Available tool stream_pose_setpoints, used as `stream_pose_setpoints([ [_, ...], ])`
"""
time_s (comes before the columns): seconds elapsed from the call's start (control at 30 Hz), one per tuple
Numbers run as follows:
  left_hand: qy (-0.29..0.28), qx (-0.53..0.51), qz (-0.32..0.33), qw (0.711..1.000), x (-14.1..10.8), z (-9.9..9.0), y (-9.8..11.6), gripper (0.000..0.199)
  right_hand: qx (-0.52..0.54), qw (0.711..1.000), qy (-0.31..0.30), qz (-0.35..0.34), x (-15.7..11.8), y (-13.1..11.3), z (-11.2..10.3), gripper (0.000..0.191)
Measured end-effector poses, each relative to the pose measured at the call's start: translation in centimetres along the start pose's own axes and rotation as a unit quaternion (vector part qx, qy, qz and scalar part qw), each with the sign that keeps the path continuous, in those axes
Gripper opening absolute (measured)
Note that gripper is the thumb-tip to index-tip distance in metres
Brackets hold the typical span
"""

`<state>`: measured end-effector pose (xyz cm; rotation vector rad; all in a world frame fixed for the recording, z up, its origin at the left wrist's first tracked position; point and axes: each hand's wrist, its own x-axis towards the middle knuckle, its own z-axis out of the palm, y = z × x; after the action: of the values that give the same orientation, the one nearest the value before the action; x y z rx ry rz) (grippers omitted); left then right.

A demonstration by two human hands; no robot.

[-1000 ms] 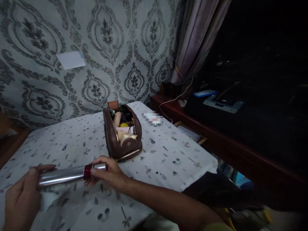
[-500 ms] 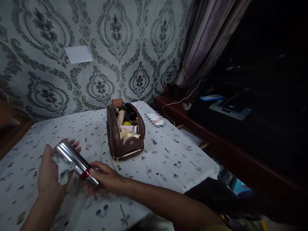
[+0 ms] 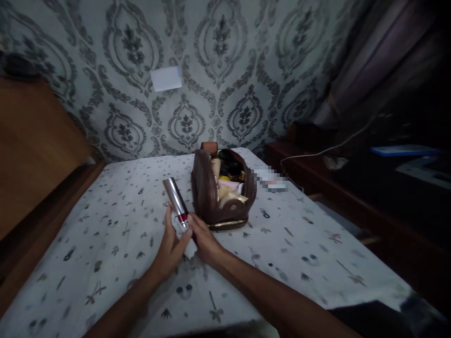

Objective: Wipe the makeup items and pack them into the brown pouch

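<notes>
A shiny silver cylindrical bottle (image 3: 174, 195) with a red band near its narrower end tilts up and to the left above the bed sheet. My right hand (image 3: 207, 241) grips it by the banded, narrow end. Around that same end closes my left hand (image 3: 171, 249), with a crumpled white wipe (image 3: 190, 249) bunched between palm and bottle. Just beyond my hands a brown toiletry bag (image 3: 225, 211) stands unzipped. Tubes and small containers show inside it, among them a beige tube (image 3: 216, 167) and a yellow item (image 3: 224, 178).
A patterned white sheet (image 3: 116, 263) covers the bed. To the left rises a wooden panel (image 3: 35, 159). On the right are a blurred-out flat item (image 3: 271, 179), a dark wooden ledge (image 3: 338, 197) and a white cable (image 3: 327, 154). Patterned wallpaper (image 3: 221, 70) lies behind.
The view has swung left. The bottle has turned more upright, and my left hand with the wipe has moved from its wide end down to the banded end, beside my right hand.
</notes>
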<state>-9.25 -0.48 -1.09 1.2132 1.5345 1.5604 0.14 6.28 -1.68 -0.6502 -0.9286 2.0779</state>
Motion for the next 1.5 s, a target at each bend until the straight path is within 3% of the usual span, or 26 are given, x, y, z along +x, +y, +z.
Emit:
stream_pose_setpoints([
  [0.07, -0.048, 0.015, 0.008, 0.999, -0.3, -0.5, 0.1, 0.087, 0.018, 1.000, 0.009, 0.012, 0.0, -0.4, 0.1, 0.055],
  [0.13, -0.072, 0.037, 0.006, 0.997, -0.3, -1.0, 0.3, 0.071, 0.036, 0.999, 0.010, 0.015, -0.1, -0.6, 0.2, 0.056],
  [0.2, -0.053, 0.039, -0.018, 0.998, 0.1, -1.4, 0.3, 0.051, 0.043, 0.999, -0.010, 0.012, 0.0, -0.7, 0.3, 0.054],
  [0.27, 0.011, 0.023, -0.057, 0.998, 0.7, -1.8, 0.3, 0.046, 0.039, 0.998, -0.041, 0.009, 0.0, -0.7, 0.2, 0.052],
  [0.33, 0.098, 0.000, -0.084, 0.992, 1.2, -1.9, 0.3, 0.048, 0.019, 0.998, -0.067, 0.008, -0.1, -0.6, 0.1, 0.053],
  [0.4, 0.135, -0.016, -0.081, 0.987, 1.3, -1.8, 0.6, 0.051, -0.018, 0.996, -0.085, -0.001, -0.1, -0.4, -0.1, 0.058],
  [0.53, 0.067, -0.038, -0.024, 0.997, 1.2, -0.9, 1.3, 0.052, -0.159, 0.978, -0.108, -0.084, -0.4, 0.3, -0.6, 0.064],
  [0.7, 0.102, -0.075, -0.039, 0.991, 1.6, -0.6, 1.0, 0.048, -0.326, 0.928, -0.087, -0.156, -0.9, 0.5, -0.7, 0.055],
  [0.9, 0.156, -0.153, -0.060, 0.974, 2.4, -1.4, 1.1, 0.053, -0.334, 0.926, -0.098, -0.147, -1.1, 0.5, -0.3, 0.057],
  [1.03, 0.208, -0.233, -0.087, 0.946, 3.4, -2.6, 1.8, 0.050, -0.351, 0.919, -0.113, -0.140, -1.5, 0.4, -0.1, 0.056],
  [1.3, 0.232, -0.296, -0.143, 0.915, 4.2, -4.6, 2.7, 0.055, -0.454, 0.865, -0.150, -0.150, -2.5, 0.1, 0.4, 0.060],
  [1.5, 0.254, -0.277, -0.138, 0.916, 4.3, -5.2, 2.8, 0.050, -0.478, 0.833, -0.179, -0.213, -4.2, -1.3, 0.2, 0.041],
])
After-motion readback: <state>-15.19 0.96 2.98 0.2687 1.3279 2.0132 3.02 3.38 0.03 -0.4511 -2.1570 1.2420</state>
